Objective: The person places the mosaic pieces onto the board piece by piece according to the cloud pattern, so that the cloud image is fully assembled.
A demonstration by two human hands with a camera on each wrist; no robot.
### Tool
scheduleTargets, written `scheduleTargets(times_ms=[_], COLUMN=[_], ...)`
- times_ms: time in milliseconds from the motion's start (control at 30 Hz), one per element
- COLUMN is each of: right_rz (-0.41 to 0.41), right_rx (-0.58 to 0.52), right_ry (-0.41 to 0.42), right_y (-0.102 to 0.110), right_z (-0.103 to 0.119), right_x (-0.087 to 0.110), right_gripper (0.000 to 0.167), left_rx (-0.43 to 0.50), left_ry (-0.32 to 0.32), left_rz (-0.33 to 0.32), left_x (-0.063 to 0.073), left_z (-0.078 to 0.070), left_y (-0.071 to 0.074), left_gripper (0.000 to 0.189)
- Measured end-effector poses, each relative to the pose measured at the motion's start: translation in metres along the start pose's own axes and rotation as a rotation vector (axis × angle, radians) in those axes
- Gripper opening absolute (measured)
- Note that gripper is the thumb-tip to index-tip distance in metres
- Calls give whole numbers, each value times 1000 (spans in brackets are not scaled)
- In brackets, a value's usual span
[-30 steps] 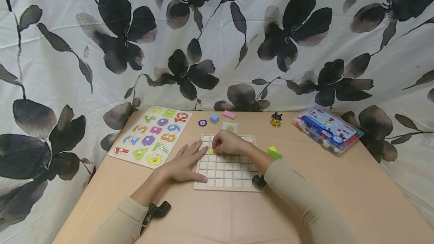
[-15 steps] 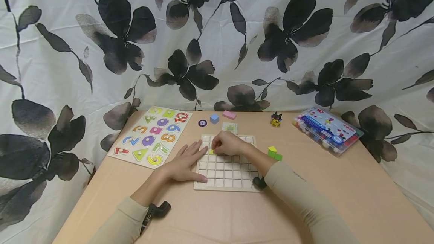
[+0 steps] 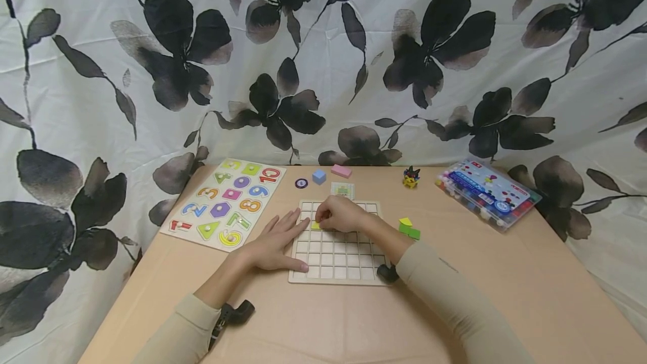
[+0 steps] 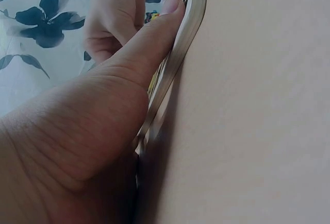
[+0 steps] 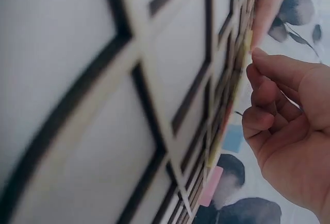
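Observation:
A pale wooden grid board (image 3: 340,282) lies in front of me, divided into square cells. My left hand (image 3: 275,245) rests spread on its left edge, thumb along the lower cells; in the left wrist view the thumb (image 4: 154,38) lies against the rim. My right hand (image 3: 341,213) is over the upper left cells with fingers curled, pinching a small yellow piece (image 3: 315,226) low at the board. In the right wrist view thumb and forefinger meet right at the yellow piece (image 5: 248,40). The right hand hides the upper middle cells.
A number-and-shape puzzle board (image 3: 209,229) lies left. Behind the grid are a round dark token (image 3: 301,183), blue block (image 3: 319,177), pink block (image 3: 341,171) and picture card (image 3: 343,190). Right: green and yellow blocks (image 3: 409,231), a small figure (image 3: 411,177), a plastic case (image 3: 489,192).
Both hands keep nearly the same place and pose. The right fingers stay at the yellow piece, and the left hand stays on the board's edge.

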State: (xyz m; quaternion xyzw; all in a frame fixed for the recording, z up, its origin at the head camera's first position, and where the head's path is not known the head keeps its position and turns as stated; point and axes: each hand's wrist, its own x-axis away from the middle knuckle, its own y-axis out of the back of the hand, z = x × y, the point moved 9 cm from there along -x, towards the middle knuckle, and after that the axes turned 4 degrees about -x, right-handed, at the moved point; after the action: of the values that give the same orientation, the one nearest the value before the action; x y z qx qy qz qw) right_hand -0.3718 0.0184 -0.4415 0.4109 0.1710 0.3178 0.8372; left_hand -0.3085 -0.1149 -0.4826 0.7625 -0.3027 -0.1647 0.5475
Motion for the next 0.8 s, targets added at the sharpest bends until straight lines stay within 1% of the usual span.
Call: scheduleTargets(times_ms=[167, 233, 400, 600, 800], right_rz=[-84, -120, -214, -315, -362], right_rx=[-86, -117, -192, -284, -305], right_ry=[8, 5, -21, -61, -72], right_y=[21, 30, 50, 73, 95], right_z=[5, 7, 6, -8, -30], right_x=[15, 24, 48, 77, 97], right_gripper=[17, 19, 22, 25, 29], left_rx=[-8, -14, 7, 20, 3], left_ry=[2, 7, 19, 14, 13], left_rz=[1, 4, 6, -1, 2], left_x=[-1, -1, 1, 1, -1], left_z=[1, 2, 1, 0, 2], left_y=[-1, -1, 0, -1, -2], left_gripper=[116, 117, 117, 116, 117])
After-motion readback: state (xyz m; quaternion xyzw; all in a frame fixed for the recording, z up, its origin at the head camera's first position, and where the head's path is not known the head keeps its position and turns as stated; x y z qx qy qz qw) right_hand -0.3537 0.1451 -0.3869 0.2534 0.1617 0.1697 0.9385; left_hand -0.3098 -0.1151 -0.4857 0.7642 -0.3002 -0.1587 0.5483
